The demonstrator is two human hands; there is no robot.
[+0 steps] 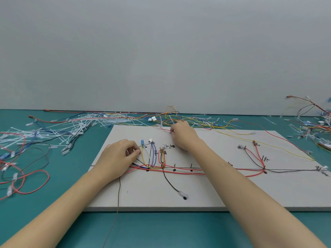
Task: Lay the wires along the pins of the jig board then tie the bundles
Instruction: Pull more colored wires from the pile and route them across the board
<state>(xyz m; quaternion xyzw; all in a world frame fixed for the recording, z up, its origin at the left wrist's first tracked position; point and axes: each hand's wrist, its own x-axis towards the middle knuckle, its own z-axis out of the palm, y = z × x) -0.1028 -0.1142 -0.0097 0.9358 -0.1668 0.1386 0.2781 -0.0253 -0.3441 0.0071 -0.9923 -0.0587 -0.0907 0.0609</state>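
A grey jig board (223, 192) lies on the teal table, marked with black lines and labels. Red, yellow, blue, white and black wires (154, 163) loop round its pins at centre left, and a red bundle (188, 171) runs rightward along the main line. My left hand (118, 156) rests on the board's left part, fingers curled, pinching a thin wire end beside the blue connector (142, 141). My right hand (182, 135) is near the board's far edge, pinching a thin red wire (165, 129). A black wire (170, 183) trails toward the front.
White cable ties (75, 126) and loose wires are heaped at the back left. More red wires (23, 178) loop at the left edge. A tangled wire pile (315, 126) sits at the far right. A yellow wire (268, 145) crosses the board's right part.
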